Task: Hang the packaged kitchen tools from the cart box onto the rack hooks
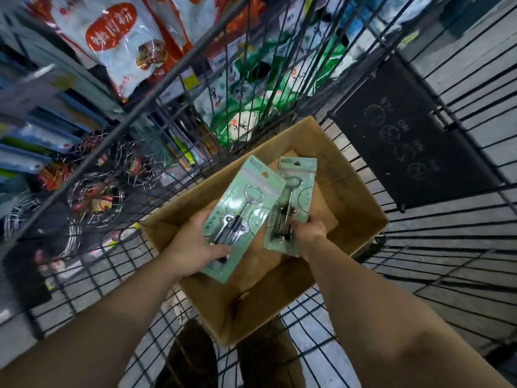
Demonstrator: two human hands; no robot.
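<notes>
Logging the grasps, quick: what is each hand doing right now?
Left hand: closed on a packaged corkscrew.
Right hand: closed on a second pack, above the box.

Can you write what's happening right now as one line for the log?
left hand: holds corkscrew pack | right hand: holds second pack | both above cardboard box | nothing hung yet

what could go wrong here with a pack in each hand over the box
1. The right hand pinches its green package only near the lower edge, so the pack could tip or slip back into the cardboard box.
2. The left hand holds its package close beside the other; the two cards could snag.
3. With both hands full, threading a hang hole onto a hook may be awkward. No rack hook is clearly visible.
</notes>
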